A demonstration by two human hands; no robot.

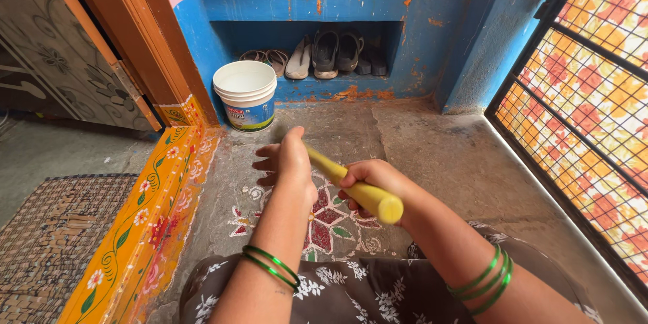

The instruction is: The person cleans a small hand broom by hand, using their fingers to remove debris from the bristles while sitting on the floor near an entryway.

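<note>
Both my hands grip a yellow stick-like handle (364,194) that points away from me over the concrete floor. My left hand (287,162) is wrapped around the far part of it, and most of the handle beyond that hand is hidden. My right hand (374,179) is closed around the near part, just behind the rounded yellow end. Green bangles sit on both wrists. Beneath my hands a painted floral floor pattern (324,223) in red, white and green shows on the concrete.
A white plastic bucket (245,94) stands ahead by the blue wall. Shoes (334,54) lie in a blue niche. An orange painted door threshold (152,216) runs on the left, with a woven mat (54,236) beyond. A black metal grille (580,108) closes the right side.
</note>
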